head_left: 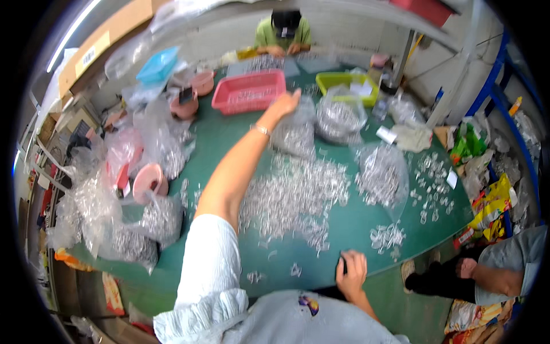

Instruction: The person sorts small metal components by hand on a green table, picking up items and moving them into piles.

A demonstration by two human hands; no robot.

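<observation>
My left hand (283, 105) is stretched far across the green table, its fingers closed at the top edge of a clear plastic bag (295, 137) of small silvery metal pieces. The pink tray (221, 105) lies just beyond that hand, with some pieces in it. Before the bag spreads a wide loose pile of silvery metal pieces (292, 195), looking like small clips or hooks. At the table's near edge, my right hand (353, 272) has its fingers curled around a small black object (342, 264), mostly hidden.
More bags of metal pieces (385, 172) stand to the right, others (163, 221) on the left beside pink cups (150, 182). A lime-green tray (329, 77) is at the back. A person (283, 34) sits across the table; another person's arm (498, 280) is at the right.
</observation>
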